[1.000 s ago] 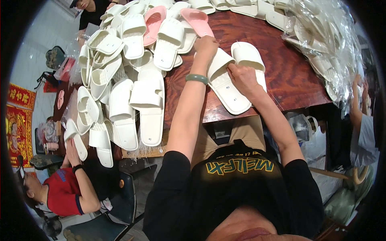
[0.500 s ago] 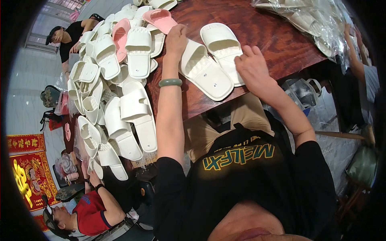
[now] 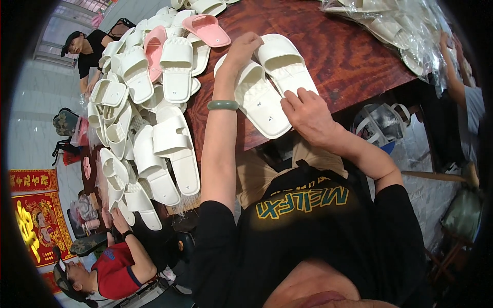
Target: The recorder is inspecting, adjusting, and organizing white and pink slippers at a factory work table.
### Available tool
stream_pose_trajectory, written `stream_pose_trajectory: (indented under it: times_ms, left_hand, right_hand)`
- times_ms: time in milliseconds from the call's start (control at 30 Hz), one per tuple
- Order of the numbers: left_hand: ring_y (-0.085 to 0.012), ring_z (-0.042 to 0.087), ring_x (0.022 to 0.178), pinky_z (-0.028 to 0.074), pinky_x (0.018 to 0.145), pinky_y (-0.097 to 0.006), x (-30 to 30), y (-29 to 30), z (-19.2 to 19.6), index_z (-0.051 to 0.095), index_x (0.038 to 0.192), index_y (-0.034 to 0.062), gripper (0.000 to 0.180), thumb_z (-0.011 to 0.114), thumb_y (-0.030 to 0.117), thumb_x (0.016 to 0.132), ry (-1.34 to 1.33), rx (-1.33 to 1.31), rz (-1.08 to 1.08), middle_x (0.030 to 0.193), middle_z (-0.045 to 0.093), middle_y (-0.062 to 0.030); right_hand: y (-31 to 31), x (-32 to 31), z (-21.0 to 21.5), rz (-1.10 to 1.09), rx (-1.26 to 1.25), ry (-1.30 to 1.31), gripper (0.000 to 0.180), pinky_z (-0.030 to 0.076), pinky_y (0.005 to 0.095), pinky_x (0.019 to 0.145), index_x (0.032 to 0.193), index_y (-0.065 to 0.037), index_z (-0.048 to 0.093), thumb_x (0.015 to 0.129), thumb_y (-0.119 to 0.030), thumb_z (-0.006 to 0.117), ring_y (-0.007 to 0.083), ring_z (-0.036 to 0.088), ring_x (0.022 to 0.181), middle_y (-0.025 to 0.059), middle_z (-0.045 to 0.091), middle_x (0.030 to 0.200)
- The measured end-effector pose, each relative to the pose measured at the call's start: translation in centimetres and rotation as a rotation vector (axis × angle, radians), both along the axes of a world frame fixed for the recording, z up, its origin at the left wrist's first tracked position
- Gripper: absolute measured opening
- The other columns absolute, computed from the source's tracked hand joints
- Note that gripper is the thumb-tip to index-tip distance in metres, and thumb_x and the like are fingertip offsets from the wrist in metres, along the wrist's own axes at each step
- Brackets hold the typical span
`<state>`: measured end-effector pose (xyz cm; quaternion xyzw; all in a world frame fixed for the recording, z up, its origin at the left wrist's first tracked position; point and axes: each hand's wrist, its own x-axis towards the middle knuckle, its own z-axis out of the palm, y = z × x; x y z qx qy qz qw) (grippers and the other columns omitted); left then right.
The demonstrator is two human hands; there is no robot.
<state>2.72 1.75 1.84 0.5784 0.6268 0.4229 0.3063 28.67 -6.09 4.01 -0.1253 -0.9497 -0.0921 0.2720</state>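
Two white slippers lie side by side on the reddish-brown wooden table in front of me, toes pointing away. My left hand (image 3: 245, 50) is at the toe end of the left white slipper (image 3: 257, 97), fingers bent around its edge, up against the toe of the right white slipper (image 3: 288, 64). My right hand (image 3: 310, 115) has its fingers pinched at the heels of the pair, covering the right slipper's heel. Small dark marks show on the left slipper's insole. A green bangle (image 3: 223, 105) circles my left wrist.
A heap of white slippers (image 3: 177, 69) covers the table's left side, with a pink slipper (image 3: 208, 31) at its edge. Clear plastic bags of slippers (image 3: 390, 31) lie at the far right. Two people (image 3: 120, 274) work on the left; another person's arm (image 3: 452, 72) shows at right.
My left hand has moved right, away from the pink slipper, along the pair's toe end. My right hand has come down and left to the heels. The left slipper has shifted slightly toward me.
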Motion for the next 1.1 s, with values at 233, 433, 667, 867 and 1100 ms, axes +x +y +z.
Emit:
stream_pose_trajectory:
  times_ms: [233,433,667,867,1100]
  left_hand:
    - [-0.0079,0.049,0.073,0.04,0.066,-0.022,0.3,-0.6,-0.1,0.06,0.092,0.0032,0.02,0.053,0.021,0.09,0.013,0.017,0.056,0.082,0.058,0.0011]
    - [-0.0145,0.053,0.075,0.042,0.068,-0.027,0.0,-0.7,-0.4,0.061,0.091,-0.0015,0.023,0.053,0.02,0.086,-0.08,0.022,0.08,0.084,0.061,-0.0069]
    - [-0.0054,0.045,0.068,0.036,0.061,-0.02,0.0,-0.3,-0.2,0.059,0.091,0.0058,0.017,0.052,0.021,0.09,-0.173,-0.036,0.115,0.08,0.057,0.0039]
    - [-0.0061,0.047,0.068,0.037,0.061,-0.021,-0.3,-0.5,0.1,0.061,0.091,0.0072,0.016,0.053,0.022,0.09,-0.182,-0.115,0.073,0.079,0.058,0.0031]
    - [-0.0071,0.049,0.068,0.038,0.06,-0.021,-1.1,-0.2,-0.2,0.061,0.091,0.0057,0.014,0.054,0.018,0.089,-0.248,-0.052,0.001,0.08,0.059,0.0016]
  right_hand:
    - [-1.0,-0.3,-0.5,0.133,-0.079,-0.032,0.017,0.043,0.0288,0.059,0.074,-0.002,0.054,0.059,-0.01,0.059,0.0198,0.05,0.071,0.0078,0.049,0.073]
    - [2.0,-0.9,-0.7,0.268,-0.296,-0.132,0.031,0.046,0.0343,0.073,0.096,0.001,0.053,0.066,-0.005,0.057,0.0266,0.055,0.086,0.0128,0.055,0.095]
    - [9.8,-2.8,-2.4,0.327,-0.363,0.017,0.013,0.047,0.0389,0.076,0.086,0.0,0.058,0.079,-0.01,0.051,0.0307,0.058,0.088,0.0141,0.058,0.09]
    - [11.0,-3.8,-2.5,0.35,-0.387,0.065,0.017,0.047,0.0403,0.074,0.091,0.0,0.055,0.074,-0.001,0.057,0.0329,0.057,0.089,0.0142,0.058,0.093]
    - [11.2,-4.9,-3.0,0.282,-0.328,0.124,0.013,0.047,0.0396,0.071,0.086,0.001,0.054,0.073,-0.002,0.055,0.0318,0.057,0.083,0.0138,0.056,0.085]
